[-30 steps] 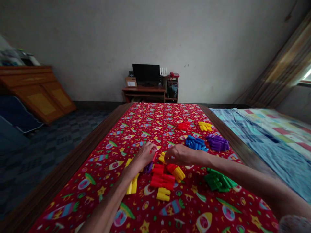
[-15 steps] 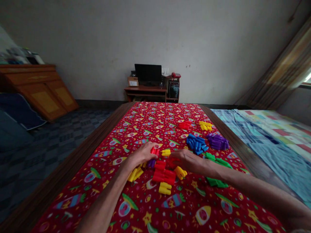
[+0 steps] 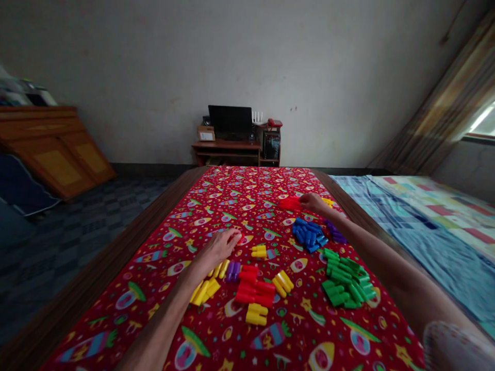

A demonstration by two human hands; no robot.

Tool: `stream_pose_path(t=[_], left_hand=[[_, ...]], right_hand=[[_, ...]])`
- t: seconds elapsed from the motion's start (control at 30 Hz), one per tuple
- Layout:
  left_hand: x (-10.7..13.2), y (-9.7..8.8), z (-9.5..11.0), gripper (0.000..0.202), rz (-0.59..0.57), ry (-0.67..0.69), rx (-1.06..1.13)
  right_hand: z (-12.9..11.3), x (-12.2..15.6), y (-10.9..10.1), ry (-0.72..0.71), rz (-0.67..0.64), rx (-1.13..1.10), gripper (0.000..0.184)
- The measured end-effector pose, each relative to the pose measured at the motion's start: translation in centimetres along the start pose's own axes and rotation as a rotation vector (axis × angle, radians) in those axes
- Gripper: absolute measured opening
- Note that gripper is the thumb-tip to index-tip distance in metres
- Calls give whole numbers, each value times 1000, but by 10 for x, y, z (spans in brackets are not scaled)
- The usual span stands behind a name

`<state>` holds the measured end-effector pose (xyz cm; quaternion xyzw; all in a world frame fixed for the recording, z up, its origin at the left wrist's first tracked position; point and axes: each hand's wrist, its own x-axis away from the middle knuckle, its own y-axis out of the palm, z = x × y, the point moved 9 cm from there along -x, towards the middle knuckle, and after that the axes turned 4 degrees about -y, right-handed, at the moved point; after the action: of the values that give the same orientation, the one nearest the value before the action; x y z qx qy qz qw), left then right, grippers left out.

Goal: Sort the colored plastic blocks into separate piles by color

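My left hand [image 3: 223, 246] is closed above the cloth, with a bit of a red building block [image 3: 240, 238] showing at its fingertips. At the far right, my right hand [image 3: 313, 202] has its fingers closed at the edge of a pile of red building blocks [image 3: 289, 204]. Several joined red blocks [image 3: 255, 288] lie in the middle. Around them are a purple block [image 3: 233, 271], a yellow block [image 3: 257, 314] in front, another yellow block [image 3: 283, 283] to the right and one more yellow block [image 3: 259, 251] beyond. More yellow blocks [image 3: 204, 291] sit beside my left forearm.
Blue blocks [image 3: 309, 234], purple blocks [image 3: 335, 232] and green blocks [image 3: 348, 281] lie in piles on the right, with yellow blocks [image 3: 327, 202] partly behind my right hand. A patterned red cloth [image 3: 154, 309] covers the table. A bed [image 3: 425, 226] stands to the right.
My right hand has moved from the middle blocks away to the far red pile, and the red blocks beneath it are gone from there. My left hand has shifted slightly left, off the purple block.
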<state>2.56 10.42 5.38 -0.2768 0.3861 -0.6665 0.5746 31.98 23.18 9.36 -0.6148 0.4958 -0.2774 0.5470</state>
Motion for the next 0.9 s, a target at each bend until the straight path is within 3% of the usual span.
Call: stream_pose_path(t=[0.13, 0.3, 0.4, 0.53, 0.63, 0.67, 0.73, 0.83, 0.9], left_hand=[[-2, 2, -10, 33, 26, -36, 33], [-5, 4, -12, 35, 49, -42, 246], [-4, 8, -2, 45, 32, -51, 469], [3, 18, 16, 54, -34, -104, 727], [7, 26, 28, 55, -83, -117, 828], [8, 25, 30, 55, -82, -113, 838], [7, 20, 29, 55, -51, -81, 781], [7, 12, 24, 45, -24, -13, 446], [11, 11, 17, 34, -40, 26, 174]], right_hand=[[1, 1, 10, 22, 18, 22, 17], [-6, 6, -4, 30, 53, 57, 20], [-59, 18, -12, -191, 24, -65, 23], [-173, 62, -7, -672, -157, -340, 25], [-213, 81, -2, -779, -196, -254, 21], [-212, 78, -3, -747, -174, -216, 20], [-185, 60, -8, -581, -99, -126, 19], [-103, 26, -19, -186, 13, 81, 21], [-48, 13, -23, 52, 19, 192, 21]])
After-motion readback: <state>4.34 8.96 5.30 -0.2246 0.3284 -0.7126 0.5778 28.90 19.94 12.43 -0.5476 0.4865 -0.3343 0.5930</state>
